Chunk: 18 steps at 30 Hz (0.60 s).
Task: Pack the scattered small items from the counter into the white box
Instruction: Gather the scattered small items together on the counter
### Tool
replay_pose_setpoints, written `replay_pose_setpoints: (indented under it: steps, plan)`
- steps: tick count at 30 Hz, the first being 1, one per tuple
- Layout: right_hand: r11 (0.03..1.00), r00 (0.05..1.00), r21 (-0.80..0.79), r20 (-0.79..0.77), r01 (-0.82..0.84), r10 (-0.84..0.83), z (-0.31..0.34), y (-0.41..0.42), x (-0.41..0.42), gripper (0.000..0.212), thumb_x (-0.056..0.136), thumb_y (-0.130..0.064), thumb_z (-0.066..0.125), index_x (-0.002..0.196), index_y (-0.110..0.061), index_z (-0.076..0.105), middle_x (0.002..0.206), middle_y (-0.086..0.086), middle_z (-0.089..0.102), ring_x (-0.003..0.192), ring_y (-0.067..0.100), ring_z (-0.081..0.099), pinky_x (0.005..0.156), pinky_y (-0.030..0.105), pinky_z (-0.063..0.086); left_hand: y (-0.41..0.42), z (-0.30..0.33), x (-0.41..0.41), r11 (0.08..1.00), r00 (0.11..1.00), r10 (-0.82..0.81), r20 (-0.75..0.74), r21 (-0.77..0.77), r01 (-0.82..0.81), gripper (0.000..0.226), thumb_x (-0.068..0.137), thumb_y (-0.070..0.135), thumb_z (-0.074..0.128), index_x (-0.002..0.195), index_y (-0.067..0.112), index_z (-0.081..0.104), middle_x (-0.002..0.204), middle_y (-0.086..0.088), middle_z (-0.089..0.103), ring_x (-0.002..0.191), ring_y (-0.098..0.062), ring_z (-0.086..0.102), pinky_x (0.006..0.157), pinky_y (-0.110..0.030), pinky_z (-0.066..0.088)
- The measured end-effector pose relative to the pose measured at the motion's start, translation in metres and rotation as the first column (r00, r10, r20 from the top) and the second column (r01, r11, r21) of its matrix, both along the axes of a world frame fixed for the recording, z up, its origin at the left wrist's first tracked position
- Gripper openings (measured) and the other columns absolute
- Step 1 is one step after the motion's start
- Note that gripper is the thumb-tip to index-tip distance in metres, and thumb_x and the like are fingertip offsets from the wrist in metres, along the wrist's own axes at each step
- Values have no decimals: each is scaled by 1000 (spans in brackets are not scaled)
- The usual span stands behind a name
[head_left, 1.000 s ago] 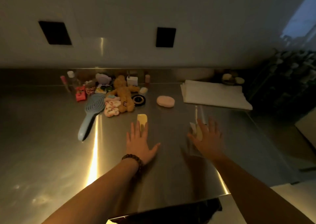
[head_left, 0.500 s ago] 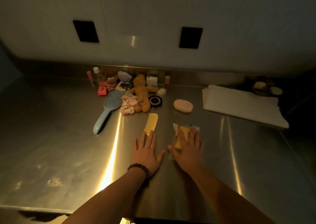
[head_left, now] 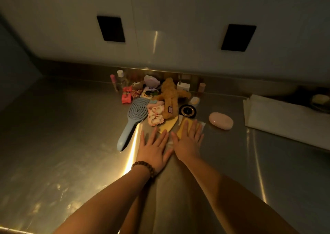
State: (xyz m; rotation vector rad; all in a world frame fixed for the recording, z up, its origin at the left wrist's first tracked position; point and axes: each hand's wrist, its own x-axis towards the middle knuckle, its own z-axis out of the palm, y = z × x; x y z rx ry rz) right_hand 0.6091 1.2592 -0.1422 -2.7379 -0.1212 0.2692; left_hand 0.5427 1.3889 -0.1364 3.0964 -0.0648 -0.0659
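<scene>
A blue hairbrush [head_left: 131,122] lies left of the left hand [head_left: 153,149], which rests flat, fingers spread, on the counter [head_left: 71,144], fingertips on a yellow comb [head_left: 168,124]. The right hand [head_left: 189,140] presses flat on a yellow packet [head_left: 182,129]; a pink soap [head_left: 221,120] lies to its right.

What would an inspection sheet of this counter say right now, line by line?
Surface: steel counter, shiny, glare streaks.
Job's things: blue hairbrush, plush toy, floral scrunchie, black round compact, pink oval case, yellow flat piece, yellow packet, small bottles at the back.
Clutter: folded white sheet at right.
Hands: left hand flat, fingertips on the yellow flat piece; right hand flat on the yellow packet.
Cables: nothing seen.
Surroundings: pale wall with two black rectangles; dim light; no white box recognisable.
</scene>
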Motion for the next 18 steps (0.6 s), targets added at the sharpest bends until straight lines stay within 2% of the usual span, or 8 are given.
replay_pose_setpoints:
  steps: [3, 5, 7, 9, 11, 13, 16, 18]
  plan:
    - [998, 1000, 61, -19, -22, 23, 5, 10, 12, 76, 94, -62, 23, 152, -19, -2, 159, 10, -18, 144, 30, -19, 116, 47, -8, 15, 8, 10, 1000, 998, 21, 58, -13, -20, 69, 88, 60, -5, 147, 31, 17, 155, 9, 16, 141, -16, -18, 107, -52, -23]
    - [996, 997, 82, 77, -24, 17, 10, 1, 19, 78, 91, -67, 21, 152, -24, 1, 159, 9, -16, 145, 29, -17, 114, 47, -8, 15, 13, 14, 985, 978, 137, 155, -126, -118, 69, 89, 64, 2, 147, 30, 19, 156, 4, 16, 142, -16, -16, 110, -50, -19]
    - [997, 969, 66, 244, 31, -46, 14, -24, 29, 84, 84, -77, 16, 151, -29, 1, 159, 7, -13, 145, 27, -14, 112, 48, -8, 7, 18, 17, 938, 932, 289, 217, -260, -230, 70, 88, 71, 11, 148, 35, 6, 157, 1, 2, 142, -20, -18, 111, -48, -17]
    - [987, 936, 81, 313, 140, -158, 14, -61, 45, 92, 78, -84, 18, 150, -31, 0, 160, 10, -10, 145, 30, -10, 112, 52, -5, -1, 20, 22, 879, 891, 416, 181, -330, -343, 81, 80, 81, 15, 146, 40, -10, 155, 1, -15, 140, -27, -21, 109, -50, -17]
    - [957, 928, 126, 240, 263, -287, 8, -97, 61, 101, 70, -91, 24, 149, -33, 0, 159, 16, -5, 145, 36, -7, 113, 57, 1, -5, 17, 26, 819, 858, 508, 75, -351, -454, 92, 70, 90, 15, 141, 43, -20, 152, -1, -26, 138, -34, -23, 106, -54, -17]
    - [937, 934, 139, 121, 319, -336, -1, -118, 72, 111, 59, -97, 25, 148, -35, -1, 158, 21, -2, 144, 41, -5, 112, 60, 5, -5, 11, 29, 768, 823, 568, -20, -349, -538, 99, 62, 95, 13, 137, 46, -28, 151, -4, -28, 137, -40, -21, 104, -56, -19]
    - [954, 963, 155, 38, 258, -267, -11, -116, 77, 121, 49, -102, 21, 149, -36, 1, 158, 17, -5, 144, 41, -6, 112, 61, 8, -5, 5, 31, 772, 814, 579, -50, -289, -566, 101, 57, 98, 10, 134, 47, -31, 151, -7, -28, 135, -43, -24, 102, -57, -24]
    - [957, 972, 179, 17, 227, -234, -12, -103, 80, 121, 50, -101, 24, 149, -36, 0, 158, 12, -8, 144, 40, -5, 113, 61, 12, -5, 3, 34, 782, 818, 572, -62, -262, -566, 101, 57, 98, 9, 136, 47, -28, 152, -7, -26, 134, -44, -26, 100, -58, -25]
